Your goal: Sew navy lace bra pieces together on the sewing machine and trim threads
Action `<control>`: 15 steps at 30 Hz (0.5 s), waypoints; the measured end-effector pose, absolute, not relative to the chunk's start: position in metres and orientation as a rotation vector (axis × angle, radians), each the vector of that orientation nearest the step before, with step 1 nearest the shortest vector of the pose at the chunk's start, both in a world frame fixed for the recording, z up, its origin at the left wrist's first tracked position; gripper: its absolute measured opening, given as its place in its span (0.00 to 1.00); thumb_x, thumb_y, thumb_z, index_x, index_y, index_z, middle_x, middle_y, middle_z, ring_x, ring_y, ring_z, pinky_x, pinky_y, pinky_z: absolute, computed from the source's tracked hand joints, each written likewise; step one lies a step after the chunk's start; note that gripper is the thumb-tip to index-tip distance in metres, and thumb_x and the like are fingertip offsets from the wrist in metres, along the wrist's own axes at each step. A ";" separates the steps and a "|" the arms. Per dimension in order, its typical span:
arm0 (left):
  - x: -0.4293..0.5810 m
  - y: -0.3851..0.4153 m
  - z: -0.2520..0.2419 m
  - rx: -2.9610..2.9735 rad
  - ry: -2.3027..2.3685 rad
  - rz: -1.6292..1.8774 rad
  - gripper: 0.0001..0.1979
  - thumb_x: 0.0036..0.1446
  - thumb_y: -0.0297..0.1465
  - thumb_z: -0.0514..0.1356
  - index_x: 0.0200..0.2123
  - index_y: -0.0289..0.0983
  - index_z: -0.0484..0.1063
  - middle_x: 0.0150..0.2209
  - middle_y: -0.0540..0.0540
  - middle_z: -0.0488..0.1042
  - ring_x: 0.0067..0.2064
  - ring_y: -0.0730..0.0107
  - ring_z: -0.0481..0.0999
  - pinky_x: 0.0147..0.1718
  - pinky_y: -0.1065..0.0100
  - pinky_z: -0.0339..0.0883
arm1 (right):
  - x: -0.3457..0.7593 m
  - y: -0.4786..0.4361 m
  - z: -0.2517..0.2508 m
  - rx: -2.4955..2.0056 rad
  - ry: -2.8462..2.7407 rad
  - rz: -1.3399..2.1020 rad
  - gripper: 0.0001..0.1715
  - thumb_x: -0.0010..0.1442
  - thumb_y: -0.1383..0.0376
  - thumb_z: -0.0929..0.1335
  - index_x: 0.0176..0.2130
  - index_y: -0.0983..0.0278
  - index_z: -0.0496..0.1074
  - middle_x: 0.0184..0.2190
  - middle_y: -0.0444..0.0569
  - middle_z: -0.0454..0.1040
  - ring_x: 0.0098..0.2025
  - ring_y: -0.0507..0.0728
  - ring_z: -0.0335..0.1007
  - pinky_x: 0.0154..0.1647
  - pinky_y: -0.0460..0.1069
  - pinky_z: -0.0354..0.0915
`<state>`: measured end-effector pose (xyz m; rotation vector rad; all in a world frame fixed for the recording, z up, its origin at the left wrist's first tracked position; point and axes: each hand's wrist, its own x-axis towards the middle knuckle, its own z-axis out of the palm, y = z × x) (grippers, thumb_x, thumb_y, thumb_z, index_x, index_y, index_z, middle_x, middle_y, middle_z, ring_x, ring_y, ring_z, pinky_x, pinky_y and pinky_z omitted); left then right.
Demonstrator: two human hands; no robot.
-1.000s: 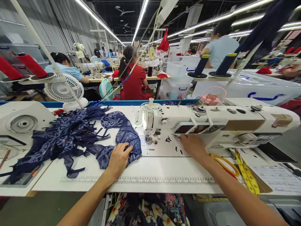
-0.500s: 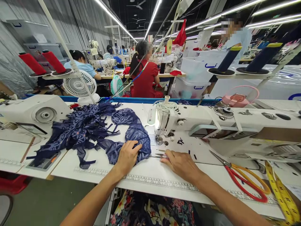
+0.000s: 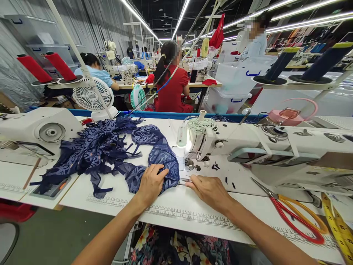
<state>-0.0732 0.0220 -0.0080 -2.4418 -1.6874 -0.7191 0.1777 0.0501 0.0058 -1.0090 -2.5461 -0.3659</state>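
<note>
My left hand (image 3: 151, 183) presses down on the near edge of a navy lace fabric piece (image 3: 161, 160) that trails from a heap of the same fabric (image 3: 93, 151). My right hand (image 3: 208, 190) lies just right of it on the white table (image 3: 193, 209), fingers pinched on a small metal tool (image 3: 184, 181) whose tip points at the fabric. The white sewing machine (image 3: 248, 147) stands right behind both hands, its needle area (image 3: 190, 163) lit by a lamp.
Red and orange scissors (image 3: 292, 213) and a yellow tape measure (image 3: 335, 224) lie at the right. A second machine (image 3: 41, 129), a small fan (image 3: 92, 97) and thread cones (image 3: 46, 68) stand left. Other workers sit at tables behind.
My right hand drew back from under the machine arm to the table front beside the fabric, now with the small metal tool. My left hand stayed on the fabric. The view shifted left.
</note>
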 end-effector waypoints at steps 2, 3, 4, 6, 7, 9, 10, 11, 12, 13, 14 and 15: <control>-0.073 0.022 -0.009 -2.440 -1.695 -0.722 0.19 0.59 0.18 0.55 0.50 0.39 0.73 0.50 0.41 0.73 0.50 0.58 0.71 0.47 0.56 0.70 | 0.188 0.054 0.006 -1.145 -2.515 -0.449 0.26 0.72 0.54 0.54 0.30 0.64 0.66 0.17 0.43 0.67 0.16 0.50 0.58 0.21 0.47 0.37; -0.073 0.022 -0.009 -2.440 -1.698 -0.723 0.19 0.59 0.18 0.54 0.50 0.39 0.73 0.50 0.41 0.73 0.50 0.58 0.71 0.47 0.56 0.70 | 0.195 0.057 0.006 -1.230 -2.505 -0.493 0.26 0.72 0.54 0.54 0.31 0.65 0.67 0.17 0.44 0.67 0.16 0.50 0.58 0.21 0.47 0.36; -0.073 0.022 -0.009 -2.439 -1.701 -0.726 0.20 0.58 0.18 0.54 0.50 0.39 0.73 0.50 0.42 0.73 0.50 0.59 0.71 0.47 0.57 0.70 | 0.202 0.059 0.007 -1.317 -2.498 -0.533 0.26 0.72 0.54 0.54 0.32 0.65 0.68 0.17 0.46 0.68 0.16 0.51 0.59 0.20 0.47 0.37; -0.074 0.022 -0.009 -2.436 -1.706 -0.735 0.20 0.58 0.18 0.55 0.52 0.40 0.72 0.50 0.42 0.73 0.50 0.59 0.71 0.47 0.57 0.69 | 0.214 0.063 0.010 -1.463 -2.485 -0.589 0.25 0.71 0.56 0.56 0.34 0.67 0.70 0.20 0.49 0.70 0.18 0.52 0.61 0.20 0.47 0.42; -0.075 0.022 -0.008 -2.434 -1.709 -0.738 0.20 0.59 0.19 0.55 0.52 0.40 0.72 0.50 0.42 0.73 0.50 0.59 0.71 0.47 0.57 0.69 | 0.218 0.063 0.013 -1.513 -2.462 -0.617 0.23 0.70 0.57 0.57 0.34 0.68 0.71 0.22 0.52 0.72 0.20 0.54 0.64 0.22 0.47 0.47; -0.075 0.020 -0.004 -2.406 -1.708 -0.760 0.19 0.59 0.20 0.56 0.51 0.40 0.72 0.49 0.42 0.74 0.50 0.58 0.72 0.47 0.54 0.68 | 0.219 0.056 0.020 -1.534 -2.395 -0.645 0.17 0.69 0.62 0.59 0.38 0.68 0.72 0.31 0.59 0.76 0.30 0.59 0.71 0.30 0.51 0.58; -0.074 0.019 -0.001 -2.375 -1.691 -0.788 0.18 0.59 0.21 0.56 0.50 0.40 0.72 0.49 0.42 0.74 0.50 0.57 0.72 0.49 0.52 0.67 | 0.215 0.049 0.023 -1.510 -2.364 -0.607 0.15 0.68 0.64 0.60 0.41 0.68 0.72 0.36 0.61 0.76 0.36 0.62 0.72 0.36 0.54 0.61; -0.072 0.017 0.003 -2.337 -1.658 -0.829 0.16 0.59 0.21 0.56 0.49 0.40 0.73 0.48 0.42 0.75 0.51 0.57 0.71 0.52 0.50 0.65 | 0.208 0.040 0.026 -1.462 -2.345 -0.508 0.14 0.67 0.66 0.60 0.43 0.68 0.72 0.41 0.62 0.76 0.41 0.64 0.71 0.42 0.57 0.63; -0.069 0.015 0.008 -2.295 -1.609 -0.880 0.15 0.60 0.21 0.56 0.48 0.39 0.73 0.46 0.43 0.75 0.52 0.56 0.71 0.55 0.48 0.62 | 0.197 0.029 0.029 -1.405 -2.339 -0.345 0.13 0.67 0.65 0.61 0.45 0.67 0.72 0.43 0.62 0.76 0.44 0.65 0.71 0.45 0.58 0.63; -0.065 0.013 0.013 -2.258 -1.544 -0.931 0.14 0.60 0.21 0.55 0.47 0.39 0.73 0.43 0.44 0.76 0.53 0.57 0.71 0.58 0.46 0.58 | 0.185 0.018 0.030 -1.345 -2.327 -0.113 0.13 0.67 0.63 0.62 0.46 0.65 0.71 0.43 0.60 0.76 0.44 0.64 0.71 0.46 0.57 0.64; -0.060 0.012 0.018 -2.238 -1.469 -0.971 0.13 0.61 0.21 0.54 0.46 0.38 0.73 0.40 0.44 0.76 0.52 0.58 0.72 0.61 0.46 0.55 | 0.170 0.007 0.030 -1.261 -2.313 0.168 0.13 0.66 0.60 0.63 0.46 0.64 0.71 0.40 0.56 0.76 0.42 0.61 0.71 0.43 0.55 0.66; -0.054 0.010 0.023 -2.245 -1.396 -0.996 0.13 0.62 0.22 0.53 0.45 0.38 0.73 0.36 0.46 0.76 0.48 0.61 0.74 0.62 0.46 0.54 | 0.155 -0.004 0.029 -1.202 -2.294 0.477 0.14 0.64 0.56 0.65 0.46 0.61 0.70 0.39 0.52 0.76 0.39 0.59 0.72 0.39 0.52 0.68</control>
